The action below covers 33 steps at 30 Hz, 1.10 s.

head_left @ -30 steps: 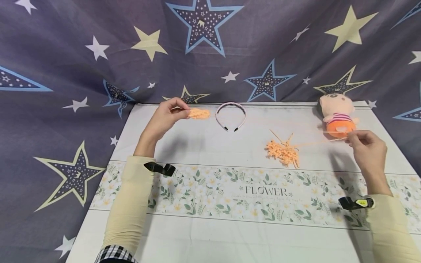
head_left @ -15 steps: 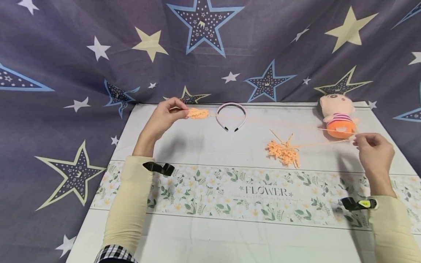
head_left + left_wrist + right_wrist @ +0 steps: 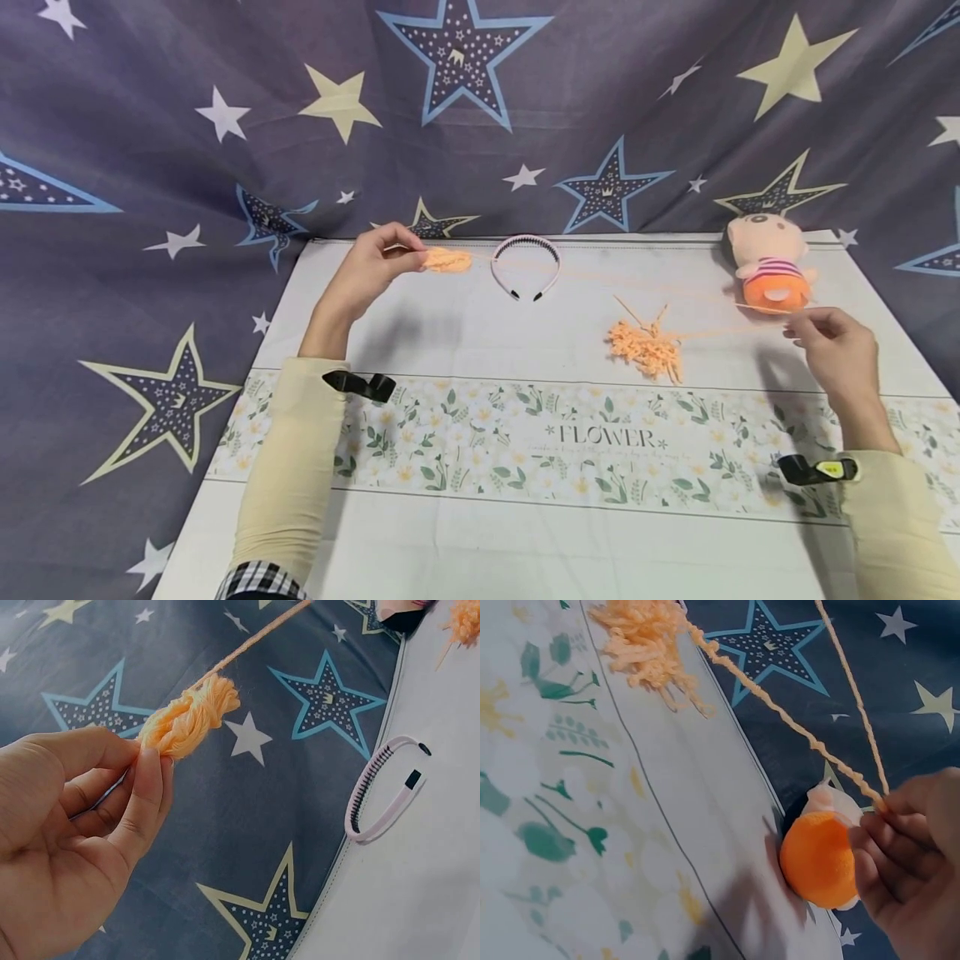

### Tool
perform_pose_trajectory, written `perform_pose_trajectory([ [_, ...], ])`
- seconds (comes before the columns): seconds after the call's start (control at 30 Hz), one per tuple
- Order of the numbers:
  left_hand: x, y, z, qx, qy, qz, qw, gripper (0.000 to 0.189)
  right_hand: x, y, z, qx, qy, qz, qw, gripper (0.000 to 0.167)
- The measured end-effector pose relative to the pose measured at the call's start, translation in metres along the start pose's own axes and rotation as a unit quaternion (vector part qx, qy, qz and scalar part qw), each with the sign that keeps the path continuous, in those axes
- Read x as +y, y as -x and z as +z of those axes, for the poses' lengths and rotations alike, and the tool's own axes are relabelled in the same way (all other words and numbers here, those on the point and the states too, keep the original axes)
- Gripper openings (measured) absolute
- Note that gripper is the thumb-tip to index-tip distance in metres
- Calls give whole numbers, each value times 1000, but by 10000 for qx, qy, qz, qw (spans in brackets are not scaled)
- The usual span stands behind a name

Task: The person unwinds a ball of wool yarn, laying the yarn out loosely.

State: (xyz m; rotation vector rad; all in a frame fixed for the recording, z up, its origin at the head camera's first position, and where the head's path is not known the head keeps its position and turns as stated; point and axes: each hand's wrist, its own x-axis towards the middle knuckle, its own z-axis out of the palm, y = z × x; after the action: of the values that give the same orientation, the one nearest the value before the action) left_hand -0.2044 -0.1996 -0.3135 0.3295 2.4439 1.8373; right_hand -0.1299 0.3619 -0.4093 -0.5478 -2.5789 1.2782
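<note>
My left hand (image 3: 375, 271) pinches a small bundle of orange yarn (image 3: 191, 720) between thumb and fingers, above the back left of the table. A single yarn strand (image 3: 255, 639) leaves the bundle and stretches across to my right hand (image 3: 840, 350). Over the right side, that hand pinches the strand between thumb and fingertips. From its fingertips a crinkled length of yarn (image 3: 780, 712) runs back to a loose orange yarn heap (image 3: 645, 348) lying on the table. In the right wrist view the strand bends at the fingers (image 3: 889, 810).
A pink headband (image 3: 558, 265) with dark teeth lies near the table's back edge. At the back right rests a plush toy (image 3: 772, 267) with a striped top and orange bottom. A star-printed curtain (image 3: 465, 167) stands behind the white table cover (image 3: 480, 533).
My right hand shifted slightly right, then came back left, still pinching the strand. My left hand and the bundle drifted a little left. Heap, headband and toy stayed put.
</note>
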Motion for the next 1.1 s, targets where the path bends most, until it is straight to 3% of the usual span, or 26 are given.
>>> perform_pose_trajectory([
  [0.2, 4, 1, 6, -109, -22, 67, 9999, 12, -6, 5, 13, -699, 54, -880, 9936, 32],
  [0.4, 6, 0, 13, -345, -50, 223, 9991, 11, -21, 7, 27, -1165, 368, -1569, 9800, 30],
  [0.5, 7, 0, 16, -393, -69, 314, 9987, 10, -34, 8, 35, -1202, 259, -1870, 9746, 24],
  [0.7, 10, -1, 21, -467, -67, 404, 9981, 9, -80, 14, 58, -1166, -102, -2392, 9639, 16],
  [0.87, 13, 0, 28, -611, -16, 448, 9971, 9, -124, 25, 90, -1329, -550, -2977, 9438, 15],
  [1.1, 13, 0, 36, -699, -18, 400, 9968, 7, -172, 44, 138, -1948, -882, -3454, 9138, 18],
])
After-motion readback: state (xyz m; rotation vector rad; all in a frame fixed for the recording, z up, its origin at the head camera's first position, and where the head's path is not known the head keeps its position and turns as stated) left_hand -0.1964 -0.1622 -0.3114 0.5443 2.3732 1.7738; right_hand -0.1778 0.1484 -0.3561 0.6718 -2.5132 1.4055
